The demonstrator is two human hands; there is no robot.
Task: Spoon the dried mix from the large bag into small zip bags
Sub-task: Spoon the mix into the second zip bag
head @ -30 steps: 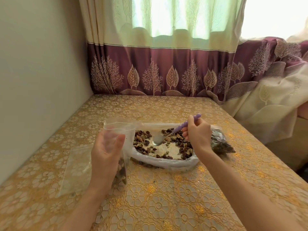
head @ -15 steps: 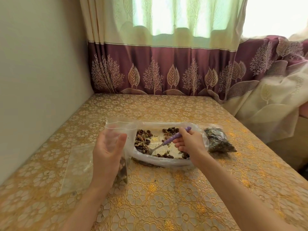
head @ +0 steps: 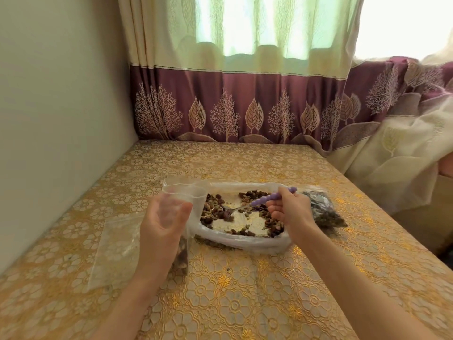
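a: what's changed?
b: the spoon [head: 247, 206] has dipped left into the mix [head: 215, 212] in the big bag [head: 245, 242]; right hand [head: 290, 214] pinches its purple handle.
a: and the left hand [head: 163, 225]?
b: fingers curled round the small bag [head: 182, 200], mouth open beside it. likely a scoop loading.

No readable text, label, brand, number or sign anywhere in view.
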